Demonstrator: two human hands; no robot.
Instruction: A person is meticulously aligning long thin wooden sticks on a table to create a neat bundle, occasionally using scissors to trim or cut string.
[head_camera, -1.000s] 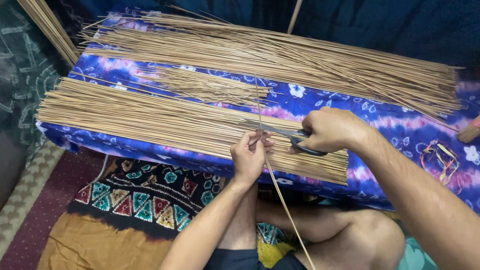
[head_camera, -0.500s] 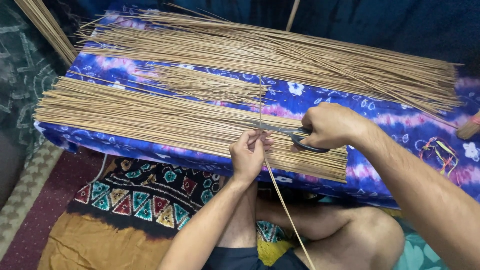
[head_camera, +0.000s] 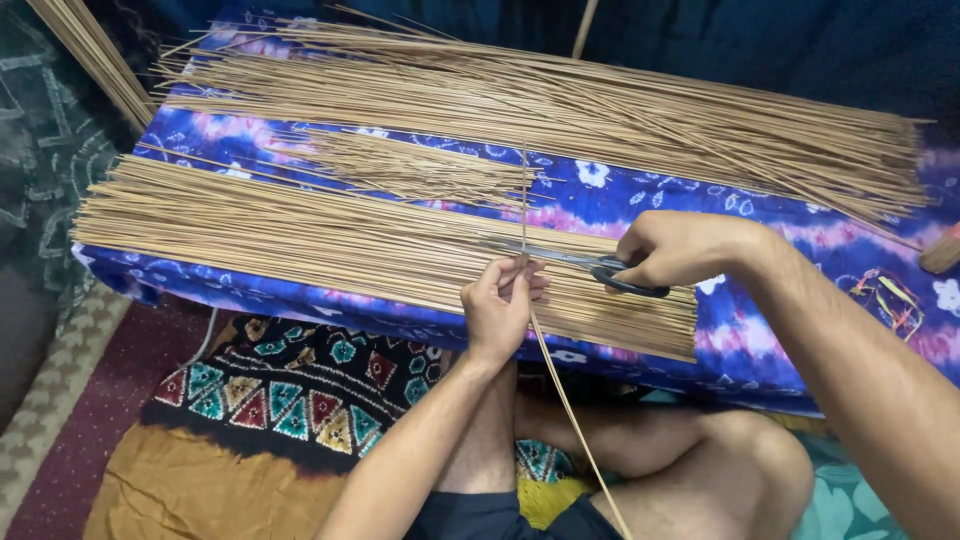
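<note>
Left hand (head_camera: 500, 305) pinching a single thin tan stick (head_camera: 560, 390) upright, right hand (head_camera: 680, 250) gripping dark-handled metal scissors (head_camera: 585, 265), blades lying against that stick, both hovering over a flat row of long tan sticks (head_camera: 300, 235) lying on a blue floral cloth (head_camera: 640, 205).

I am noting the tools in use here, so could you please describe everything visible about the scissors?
The scissors have dark handles and grey, metallic-looking blades. They lie roughly level over the near bundle of thin tan sticks, blades pointing to the picture's left. The right hand grips the handles and hides most of them. The blade tips reach the single stick that the left hand pinches upright. Whether the blades are open or closed on it cannot be told.
</note>
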